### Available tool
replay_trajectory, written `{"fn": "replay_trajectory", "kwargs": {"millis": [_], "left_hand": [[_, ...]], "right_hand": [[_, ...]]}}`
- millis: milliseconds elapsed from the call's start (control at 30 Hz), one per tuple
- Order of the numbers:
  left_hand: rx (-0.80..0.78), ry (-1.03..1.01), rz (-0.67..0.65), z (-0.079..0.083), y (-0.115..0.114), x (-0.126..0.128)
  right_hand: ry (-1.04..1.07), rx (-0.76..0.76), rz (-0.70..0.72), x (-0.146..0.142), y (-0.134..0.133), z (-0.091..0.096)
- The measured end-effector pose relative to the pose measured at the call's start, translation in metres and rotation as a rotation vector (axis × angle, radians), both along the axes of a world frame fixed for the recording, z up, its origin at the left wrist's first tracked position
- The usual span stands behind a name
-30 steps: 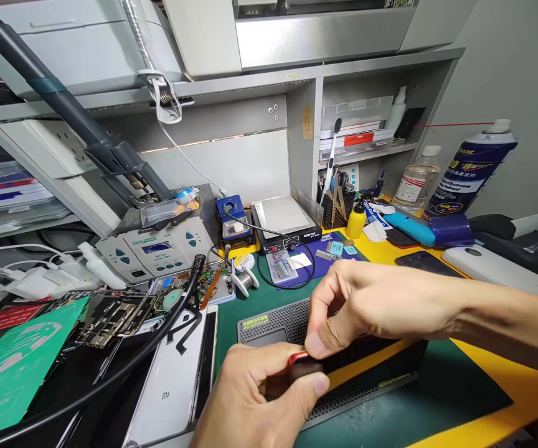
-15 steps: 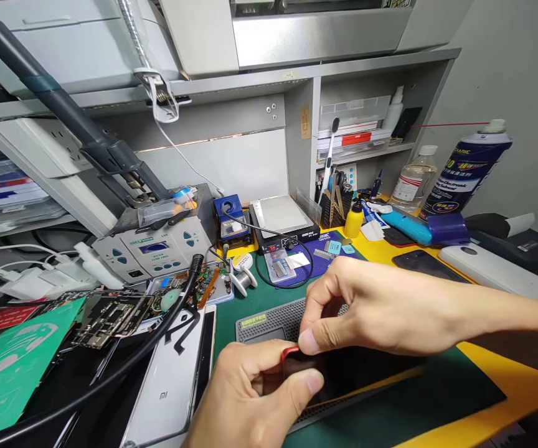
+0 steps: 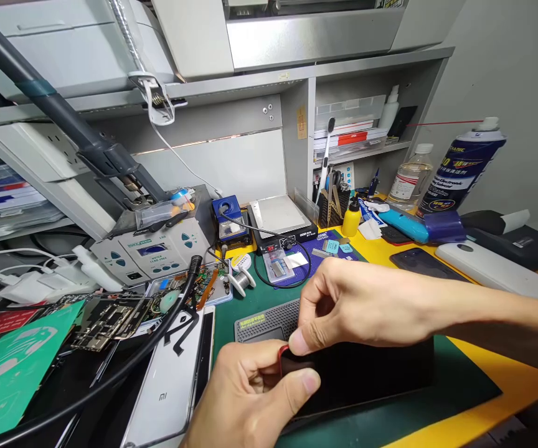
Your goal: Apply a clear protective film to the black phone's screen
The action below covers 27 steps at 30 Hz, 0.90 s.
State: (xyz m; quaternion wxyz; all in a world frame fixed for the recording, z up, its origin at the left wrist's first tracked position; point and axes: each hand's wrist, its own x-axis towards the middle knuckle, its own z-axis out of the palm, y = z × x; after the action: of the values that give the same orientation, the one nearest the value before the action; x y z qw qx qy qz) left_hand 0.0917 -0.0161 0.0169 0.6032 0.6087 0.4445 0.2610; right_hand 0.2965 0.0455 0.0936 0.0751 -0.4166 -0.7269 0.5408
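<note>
Pinching a black phone (image 3: 357,373) by its red-edged corner in your left hand (image 3: 248,395), you have the phone lying just under your right hand (image 3: 367,305). That hand curls above, thumb pressed to the red rim (a grey mesh mat (image 3: 266,326) sits just behind both hands).

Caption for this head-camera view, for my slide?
Left hand and right hand pinch a black phone by its red edge above a green mat.
</note>
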Motion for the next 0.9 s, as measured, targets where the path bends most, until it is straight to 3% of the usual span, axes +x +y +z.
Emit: {"fn": "replay_trajectory", "kwargs": {"millis": [233,433,567,733,900], "left_hand": [[-0.117,-0.114,-0.031,0.010,0.000,0.007],[-0.038,-0.020,-0.006,0.006,0.002,0.005],[-0.061,-0.058,-0.025,0.006,0.002,0.005],[-0.176,-0.227,-0.049,0.015,0.001,0.008],[-0.140,-0.209,-0.032,0.016,0.003,0.008]], "right_hand": [[0.058,-0.206,0.054,0.014,0.006,-0.003],[-0.074,0.011,0.035,0.005,0.005,-0.007],[-0.027,-0.008,0.072,0.006,0.006,-0.006],[0.085,-0.205,0.126,0.019,0.010,-0.004],[-0.001,-0.079,0.066,0.014,0.004,-0.001]]}}
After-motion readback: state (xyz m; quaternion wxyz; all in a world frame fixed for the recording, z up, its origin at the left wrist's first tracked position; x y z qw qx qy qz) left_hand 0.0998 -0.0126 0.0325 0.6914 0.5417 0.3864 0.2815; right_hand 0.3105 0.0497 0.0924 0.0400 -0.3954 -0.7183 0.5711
